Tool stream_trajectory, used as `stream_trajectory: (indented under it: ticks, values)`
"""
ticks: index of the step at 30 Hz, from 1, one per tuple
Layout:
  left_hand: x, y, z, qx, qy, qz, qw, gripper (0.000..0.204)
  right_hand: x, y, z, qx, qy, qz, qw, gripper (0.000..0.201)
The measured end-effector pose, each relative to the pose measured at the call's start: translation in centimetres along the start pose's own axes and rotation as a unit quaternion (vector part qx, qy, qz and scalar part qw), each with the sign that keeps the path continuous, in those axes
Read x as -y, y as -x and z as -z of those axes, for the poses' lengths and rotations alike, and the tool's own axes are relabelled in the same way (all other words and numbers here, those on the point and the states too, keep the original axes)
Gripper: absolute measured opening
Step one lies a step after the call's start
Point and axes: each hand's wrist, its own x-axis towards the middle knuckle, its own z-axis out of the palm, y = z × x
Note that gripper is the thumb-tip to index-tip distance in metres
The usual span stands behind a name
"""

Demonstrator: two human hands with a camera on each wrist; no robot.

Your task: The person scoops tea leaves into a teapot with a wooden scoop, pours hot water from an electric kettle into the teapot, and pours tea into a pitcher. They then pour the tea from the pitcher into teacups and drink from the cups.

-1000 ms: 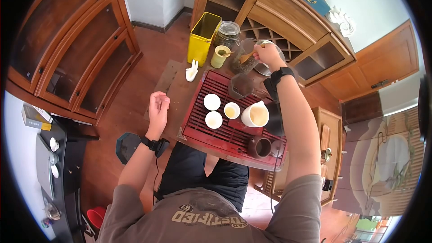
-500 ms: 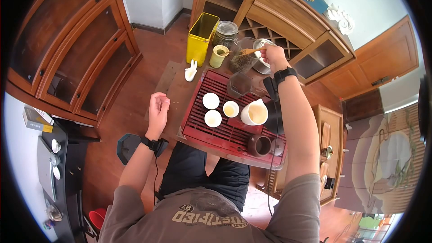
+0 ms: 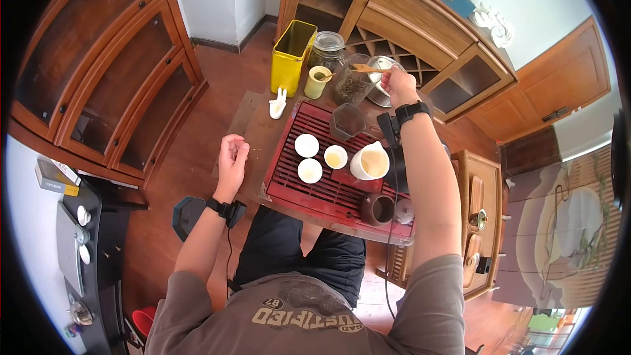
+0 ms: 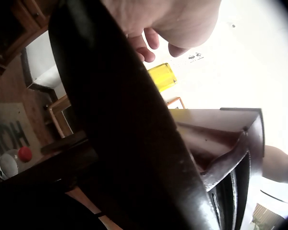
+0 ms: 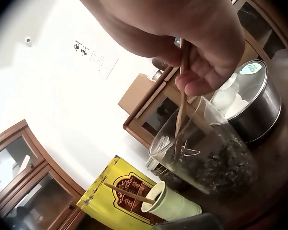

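My right hand [image 3: 399, 85] pinches the handle of a wooden scoop [image 3: 369, 68], thumb and fingers curled round it. The scoop's far end overlaps the mouth of a clear jar [image 5: 170, 158]. Dark, dry tea leaves [image 5: 228, 165] fill the lower part of that jar. Off the left side of the table, my left hand [image 3: 232, 158] hangs with loosely curled fingers and nothing in it. Nearest the jar stand a pale green holder [image 3: 315, 85] with a thin wooden stick in it and a round metal tin [image 5: 261, 115] with a clear top.
A red slatted tea tray [image 3: 289, 187] bears small white cups [image 3: 306, 145], a white pitcher [image 3: 370, 161] of pale tea, a dark teapot [image 3: 378, 210] and a clear angular vessel [image 3: 347, 122]. Behind are an open yellow tin [image 3: 289, 59], a lidded jar [image 3: 327, 49] and a white figurine [image 3: 278, 104].
From down at the leaves, the scoop has risen toward the jar's rim and now lies nearly level in the head view. The right hand has shifted slightly right; the left hand stays put.
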Motion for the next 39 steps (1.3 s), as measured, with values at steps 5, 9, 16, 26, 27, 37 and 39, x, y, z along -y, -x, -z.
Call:
stream_trajectory:
  ticks: [5, 9, 16, 26, 27, 37, 39]
  values:
    - [0.3, -0.1, 0.0, 0.003, 0.002, 0.0, 1.0, 0.018, -0.3, -0.1, 0.2, 0.028, -0.036, -0.008, 0.999, 0.024]
    - [0.0, -0.1, -0.4, -0.011, 0.002, -0.001, 1.0, 0.016, -0.8, -0.8, 0.5, 0.027, -0.046, -0.016, 0.998, 0.026]
    - [0.6, -0.2, 0.0, 0.009, -0.02, -0.004, 1.0, 0.016, -1.3, -0.5, 1.1, 0.038, -0.111, -0.032, 0.993, 0.025]
    - [0.1, -0.1, -0.3, 0.002, -0.023, -0.001, 1.0, 0.015, -1.6, -0.1, 1.8, 0.011, -0.18, -0.047, 0.983, 0.022]
    - [0.1, -0.1, -0.3, 0.003, -0.024, 0.0, 1.0, 0.015, -1.6, -0.1, 1.9, 0.011, -0.18, -0.046, 0.982, 0.022]
    - [-0.1, -0.1, -0.3, 0.008, -0.04, 0.006, 0.999, 0.016, -1.6, -0.5, 2.5, -0.003, -0.135, 0.002, 0.991, 0.021]
    - [-0.1, -0.1, -0.4, 0.012, -0.042, 0.008, 0.999, 0.016, -1.1, -0.4, 2.1, -0.003, -0.073, 0.042, 0.996, 0.022]
